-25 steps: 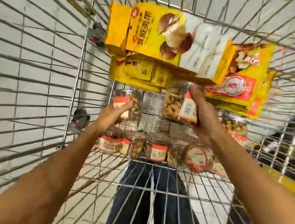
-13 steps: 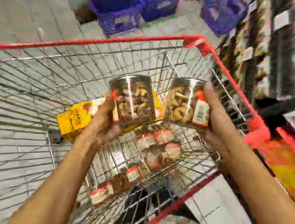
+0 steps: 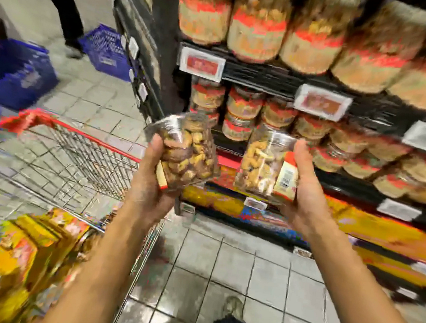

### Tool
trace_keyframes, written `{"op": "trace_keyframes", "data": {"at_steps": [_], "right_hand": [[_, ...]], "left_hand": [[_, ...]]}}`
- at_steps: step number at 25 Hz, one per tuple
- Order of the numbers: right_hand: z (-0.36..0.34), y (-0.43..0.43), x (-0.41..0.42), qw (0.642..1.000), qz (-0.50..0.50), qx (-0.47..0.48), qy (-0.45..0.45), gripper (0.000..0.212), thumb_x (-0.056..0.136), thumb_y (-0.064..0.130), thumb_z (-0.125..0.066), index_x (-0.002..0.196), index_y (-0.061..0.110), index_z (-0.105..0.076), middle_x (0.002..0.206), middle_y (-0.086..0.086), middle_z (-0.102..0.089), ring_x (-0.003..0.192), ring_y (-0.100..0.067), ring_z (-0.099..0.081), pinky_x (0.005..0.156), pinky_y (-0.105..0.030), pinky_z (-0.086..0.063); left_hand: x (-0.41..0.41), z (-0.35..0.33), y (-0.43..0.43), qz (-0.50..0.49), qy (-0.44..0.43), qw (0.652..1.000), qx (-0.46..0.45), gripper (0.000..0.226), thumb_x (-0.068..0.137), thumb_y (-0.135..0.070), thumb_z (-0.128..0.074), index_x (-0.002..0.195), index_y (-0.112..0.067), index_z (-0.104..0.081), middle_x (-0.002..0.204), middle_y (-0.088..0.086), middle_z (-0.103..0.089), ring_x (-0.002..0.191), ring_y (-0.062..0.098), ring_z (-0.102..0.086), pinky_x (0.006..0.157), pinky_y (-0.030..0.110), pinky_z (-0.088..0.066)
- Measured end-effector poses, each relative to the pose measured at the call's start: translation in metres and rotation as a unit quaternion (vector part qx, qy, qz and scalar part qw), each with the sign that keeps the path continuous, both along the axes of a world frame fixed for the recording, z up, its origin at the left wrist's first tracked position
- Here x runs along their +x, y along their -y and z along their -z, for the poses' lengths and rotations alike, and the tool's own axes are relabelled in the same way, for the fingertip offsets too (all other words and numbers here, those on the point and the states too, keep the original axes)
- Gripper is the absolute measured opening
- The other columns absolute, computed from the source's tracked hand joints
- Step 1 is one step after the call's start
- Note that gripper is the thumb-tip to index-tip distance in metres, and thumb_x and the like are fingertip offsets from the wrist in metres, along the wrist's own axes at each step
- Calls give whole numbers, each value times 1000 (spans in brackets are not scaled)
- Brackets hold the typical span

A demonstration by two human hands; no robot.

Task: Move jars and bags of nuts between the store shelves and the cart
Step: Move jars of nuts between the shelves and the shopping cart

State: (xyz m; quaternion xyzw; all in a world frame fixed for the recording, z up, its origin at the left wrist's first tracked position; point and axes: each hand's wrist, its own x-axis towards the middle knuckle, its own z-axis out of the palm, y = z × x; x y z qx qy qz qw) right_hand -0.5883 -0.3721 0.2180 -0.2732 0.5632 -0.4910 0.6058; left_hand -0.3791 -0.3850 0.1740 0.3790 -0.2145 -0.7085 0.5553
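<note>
Leftmost, blue baskets (image 3: 16, 75) on tiled floor (image 3: 234, 266). Nearer, wire cart (image 3: 78, 155) with red rim, yellow nut bags (image 3: 29, 251) lying inside, blurred. Then left hand (image 3: 154, 181), fingers curled round clear jar of dark nuts (image 3: 186, 152), held tilted in air beside cart's right edge. Just right, right hand (image 3: 306, 197) gripping second jar (image 3: 267, 165) of pale nuts, barcode label facing thumb, held before lower shelf. Behind and rightward, shelves (image 3: 270, 77) packed with rows of red-banded jars (image 3: 256, 19), price tags (image 3: 201, 64) along edges.
</note>
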Motion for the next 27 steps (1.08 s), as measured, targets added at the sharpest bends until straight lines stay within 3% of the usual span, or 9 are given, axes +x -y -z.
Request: {"op": "trace_keyframes", "data": {"at_steps": [3,5,9,12,15,19,22,25,27], "right_hand": [[15,14,-54,1000,10,4,6,89,34,73,-70,100,12,-72,106,-16,-69,98,-35,-65,95,-57,-47],[29,28,-71,1000,13,-6,23,79,35,70,-73,92,15,-74,94,-10,-73,82,-26,-69,89,-52,-51],[60,63,-81,999,24,-19,30,89,43,66,-71,112,11,-66,104,-13,-70,91,-33,-66,89,-57,-50],[92,80,-81,998,26,-19,48,97,48,63,-69,125,6,-56,123,-24,-60,105,-43,-59,91,-59,-47],[117,82,-82,998,30,-11,46,96,42,62,-69,120,7,-61,115,-21,-66,100,-40,-62,88,-56,-50],[136,73,-84,997,40,-22,60,70,38,61,-68,93,18,-71,83,-3,-75,69,-17,-72,62,-35,-60],[141,65,-84,998,32,-20,59,64,32,68,-76,82,27,-75,81,-1,-76,71,-15,-72,56,-30,-58],[147,60,-86,998,27,-1,52,81,35,68,-74,102,22,-68,87,-2,-75,77,-18,-73,62,-35,-60],[149,61,-85,998,28,-8,53,69,40,65,-68,96,25,-70,84,0,-76,74,-16,-73,58,-33,-59]], "left_hand": [[-67,16,21,7,27,999,-46,41,71,-54,-61,88,-20,-76,83,-6,-75,80,8,-71,78,28,-58],[-93,31,36,-32,59,997,-39,40,74,-50,-66,89,-14,-71,76,-6,-72,70,7,-68,70,27,-58],[-122,76,69,-173,303,934,-79,58,68,-29,-76,116,-4,-54,96,2,-65,73,-6,-62,72,14,-49],[-137,103,102,-235,367,890,-135,84,54,-41,-78,126,-15,-43,113,-7,-58,98,-6,-59,88,11,-44],[-148,125,130,-297,400,847,-185,92,57,-31,-81,132,-13,-31,123,-12,-47,118,-8,-49,97,8,-36],[-154,141,151,-276,408,848,-197,103,56,-40,-82,135,4,-31,134,20,-47,126,30,-48,107,43,-38],[-160,141,166,-250,439,835,-218,103,60,-41,-84,136,4,-30,138,18,-42,129,30,-43,107,46,-36],[-161,141,182,-255,444,830,-223,101,65,-38,-83,138,5,-27,137,21,-40,129,32,-42,107,45,-37],[-160,145,189,-247,446,832,-219,100,66,-35,-83,138,5,-26,138,20,-40,130,31,-41,108,44,-36]]}}
